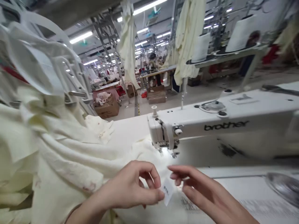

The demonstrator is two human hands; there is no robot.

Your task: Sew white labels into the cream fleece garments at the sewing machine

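Observation:
Between thumb and fingertips, my left hand [137, 185] pinches a small white label [167, 190] with dark print. To its right hovers my right hand [198, 186], fingers apart and nothing between them, close to the label. Pale cream fabric [116, 155] lies under both hands and runs back to the needle area of a white sewing machine [161, 132]. The machine's small lamp lights the cloth below its head. Whether the label touches the fabric I cannot tell.
Heaped cream cloth [58, 149] fills the left side, below white plastic chair-like frames [39, 59]. A shiny metal dish [283, 186] sits at the right. White thread cones [240, 34] stand behind the machine. A cardboard box [106, 107] is on the floor.

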